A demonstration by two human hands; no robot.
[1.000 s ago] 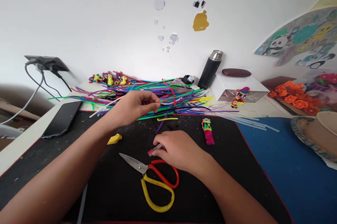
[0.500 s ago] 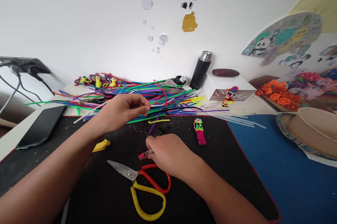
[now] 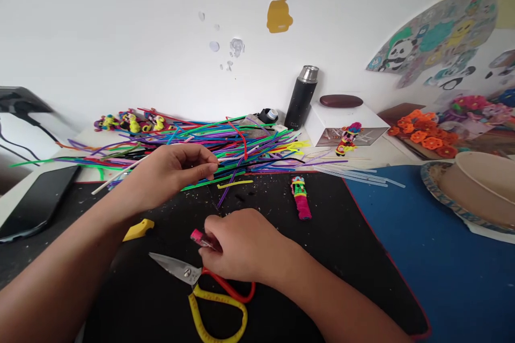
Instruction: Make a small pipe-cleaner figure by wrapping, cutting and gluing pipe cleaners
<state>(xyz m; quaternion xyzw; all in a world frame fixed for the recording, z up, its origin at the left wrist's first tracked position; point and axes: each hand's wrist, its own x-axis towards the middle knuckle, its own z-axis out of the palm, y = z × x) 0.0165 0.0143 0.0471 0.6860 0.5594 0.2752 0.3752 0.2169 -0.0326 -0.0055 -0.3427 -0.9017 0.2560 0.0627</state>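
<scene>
My left hand (image 3: 173, 171) hovers at the near edge of a heap of coloured pipe cleaners (image 3: 225, 144), its fingertips pinched on a thin light-coloured strand. My right hand (image 3: 241, 246) rests on the black mat (image 3: 330, 257), closed round a small pink object (image 3: 198, 236) that sticks out to the left. Just below that hand lie scissors (image 3: 209, 294) with red and yellow handles, blades pointing left. A small pink and green wrapped figure (image 3: 301, 197) lies on the mat to the right. A short yellow piece (image 3: 235, 184) lies between the heap and my right hand.
A yellow wedge (image 3: 139, 229) and a dark phone (image 3: 38, 203) lie at the left. A black flask (image 3: 301, 97), a white box (image 3: 348, 123) with a colourful figure (image 3: 348, 139), orange craft flowers (image 3: 426, 139) and a hat (image 3: 478, 187) on the blue surface (image 3: 442, 268) stand to the right.
The view has shifted, so everything sits further left. My right hand has drawn the pink object a little toward me and over the scissors. My left hand keeps its pinch at the heap.
</scene>
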